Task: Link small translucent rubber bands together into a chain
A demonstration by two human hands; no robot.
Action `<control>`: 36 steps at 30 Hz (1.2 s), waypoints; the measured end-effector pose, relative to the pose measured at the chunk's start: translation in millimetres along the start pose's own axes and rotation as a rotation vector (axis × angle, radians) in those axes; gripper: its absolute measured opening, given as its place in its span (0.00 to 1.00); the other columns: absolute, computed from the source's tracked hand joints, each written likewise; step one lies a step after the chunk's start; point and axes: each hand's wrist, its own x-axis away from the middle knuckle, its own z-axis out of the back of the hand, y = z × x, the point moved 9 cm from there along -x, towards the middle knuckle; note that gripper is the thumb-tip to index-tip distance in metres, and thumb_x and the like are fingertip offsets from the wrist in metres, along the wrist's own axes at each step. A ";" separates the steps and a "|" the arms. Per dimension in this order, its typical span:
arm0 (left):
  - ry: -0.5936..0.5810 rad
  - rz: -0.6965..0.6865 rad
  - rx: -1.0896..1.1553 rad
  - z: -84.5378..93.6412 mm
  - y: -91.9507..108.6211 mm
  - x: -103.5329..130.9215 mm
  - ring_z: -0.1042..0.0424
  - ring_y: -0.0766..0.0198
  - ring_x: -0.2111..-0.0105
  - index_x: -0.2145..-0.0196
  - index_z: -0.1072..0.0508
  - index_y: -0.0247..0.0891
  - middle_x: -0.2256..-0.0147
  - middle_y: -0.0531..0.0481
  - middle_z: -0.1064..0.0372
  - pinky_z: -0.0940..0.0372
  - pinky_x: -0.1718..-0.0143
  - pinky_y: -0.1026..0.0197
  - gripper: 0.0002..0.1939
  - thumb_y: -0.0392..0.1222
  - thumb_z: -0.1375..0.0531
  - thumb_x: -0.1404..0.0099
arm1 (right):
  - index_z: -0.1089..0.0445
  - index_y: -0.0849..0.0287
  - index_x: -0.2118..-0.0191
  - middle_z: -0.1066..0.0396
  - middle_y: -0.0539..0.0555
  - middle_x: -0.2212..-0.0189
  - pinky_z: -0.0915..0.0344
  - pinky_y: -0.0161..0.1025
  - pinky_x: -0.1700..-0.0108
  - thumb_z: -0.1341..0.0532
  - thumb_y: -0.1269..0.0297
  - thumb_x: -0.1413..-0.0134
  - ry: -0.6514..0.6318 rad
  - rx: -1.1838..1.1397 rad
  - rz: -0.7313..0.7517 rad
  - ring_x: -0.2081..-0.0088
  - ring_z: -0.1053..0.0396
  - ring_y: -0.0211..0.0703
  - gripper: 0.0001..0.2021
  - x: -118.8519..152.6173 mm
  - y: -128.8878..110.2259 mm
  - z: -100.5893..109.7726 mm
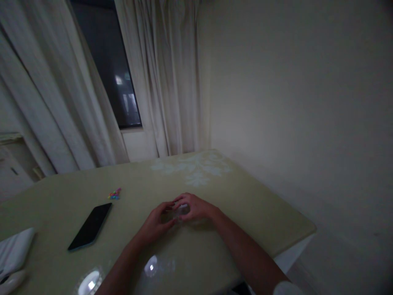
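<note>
Near the middle of the table, my left hand and my right hand meet with curved fingers around a small clear object. It looks see-through, like clear plastic or glass; its exact kind is hard to make out. The thumb and fingers of my left hand are on its left side. My right hand's fingers and thumb curl round the right side, hiding part of it. Farther back and to the left lies a small cluster of brightly coloured pieces.
A dark phone lies left of my hands on the shiny greenish table. White items sit at the left edge. A bright round thing is beside my left forearm. A wall borders the table's right side; curtains hang behind.
</note>
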 end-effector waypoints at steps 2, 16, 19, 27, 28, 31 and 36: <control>-0.013 -0.003 -0.005 -1.6 -1.7 -0.1 0.23 0.46 0.47 0.45 0.25 0.38 0.48 0.38 0.22 0.30 0.44 0.46 0.28 0.50 0.29 0.41 | 0.19 0.56 0.52 0.25 0.59 0.45 0.36 0.46 0.40 0.24 0.66 0.55 0.005 0.005 0.012 0.45 0.28 0.51 0.21 -0.7 0.4 -0.9; -0.035 -0.072 -0.050 -6.1 4.3 0.1 0.25 0.48 0.45 0.43 0.27 0.39 0.45 0.38 0.24 0.33 0.41 0.47 0.27 0.45 0.32 0.38 | 0.20 0.57 0.51 0.26 0.60 0.46 0.34 0.43 0.42 0.23 0.64 0.55 -0.021 0.005 -0.033 0.47 0.27 0.50 0.23 3.5 6.2 1.7; -0.037 -0.062 -0.075 -6.8 1.7 0.9 0.26 0.48 0.45 0.43 0.27 0.38 0.45 0.38 0.24 0.33 0.41 0.47 0.26 0.45 0.32 0.38 | 0.21 0.57 0.49 0.25 0.59 0.47 0.35 0.44 0.40 0.22 0.58 0.56 -0.034 0.029 -0.060 0.46 0.28 0.52 0.27 4.8 13.0 3.6; -0.050 -0.091 -0.083 -7.7 -4.8 2.5 0.26 0.49 0.47 0.44 0.30 0.39 0.46 0.38 0.25 0.31 0.43 0.48 0.25 0.42 0.33 0.38 | 0.23 0.56 0.47 0.23 0.56 0.52 0.32 0.43 0.47 0.20 0.56 0.60 -0.033 -0.015 -0.162 0.50 0.26 0.51 0.31 9.8 25.1 9.9; -0.052 -0.091 -0.077 -7.8 -5.4 2.4 0.26 0.50 0.46 0.44 0.30 0.39 0.46 0.38 0.25 0.31 0.43 0.48 0.25 0.42 0.33 0.37 | 0.23 0.56 0.48 0.24 0.56 0.52 0.32 0.43 0.47 0.20 0.57 0.60 -0.031 -0.028 -0.169 0.51 0.26 0.51 0.31 10.2 25.5 10.2; -0.043 -0.092 -0.066 -6.4 -5.2 1.8 0.27 0.51 0.45 0.44 0.30 0.40 0.45 0.40 0.25 0.32 0.41 0.48 0.25 0.43 0.33 0.38 | 0.22 0.56 0.50 0.25 0.56 0.51 0.31 0.42 0.47 0.21 0.60 0.59 -0.036 -0.071 -0.145 0.50 0.27 0.50 0.27 9.6 22.4 9.4; 0.002 -0.108 -0.070 -1.5 -0.2 2.0 0.26 0.49 0.47 0.47 0.28 0.40 0.49 0.39 0.24 0.32 0.43 0.48 0.23 0.43 0.32 0.40 | 0.21 0.56 0.52 0.27 0.56 0.51 0.30 0.41 0.48 0.22 0.62 0.57 -0.035 -0.157 -0.115 0.48 0.28 0.50 0.24 8.6 19.5 7.1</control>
